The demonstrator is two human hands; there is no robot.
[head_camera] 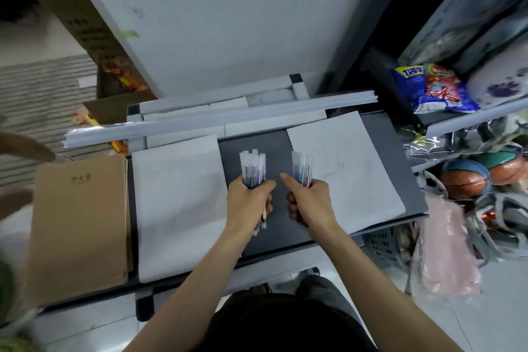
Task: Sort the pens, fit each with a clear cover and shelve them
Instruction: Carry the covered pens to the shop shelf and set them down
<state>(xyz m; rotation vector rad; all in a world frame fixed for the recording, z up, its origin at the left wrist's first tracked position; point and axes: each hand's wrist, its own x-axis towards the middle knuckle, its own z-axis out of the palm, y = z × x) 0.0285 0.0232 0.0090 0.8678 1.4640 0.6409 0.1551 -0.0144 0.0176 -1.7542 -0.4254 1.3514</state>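
Pens (pixel 253 168) are bunched up in the left hand (pixel 248 200), fingers curled tight round the lower half, so the capped ends fan out on the far side and a few tips poke out down by the wrist. Second bunch of pens (pixel 302 169) sits in the right hand (pixel 311 203) with the same sort of fist grip, except the index finger (pixel 285 179) sticks out straight and points across toward the left hand. Both hands are close side by side, not touching, over the bare dark strip of the tabletop (pixel 274 237). Can't tell if they actually rest on it. That strip runs between two white paper sheets, the left sheet (pixel 177 208) and the right sheet (pixel 351 174), which has some faint scribble on it. A long pack of white strips (pixel 217 120) lies across the far edge of the tabletop. Flat brown cardboard (pixel 80 223) lies just beside the left sheet. Off to the right is a shelf (pixel 468 118) with a blue and red snack bag (pixel 434 91) on it, and basketballs (pixel 463 183) in netting lower down.
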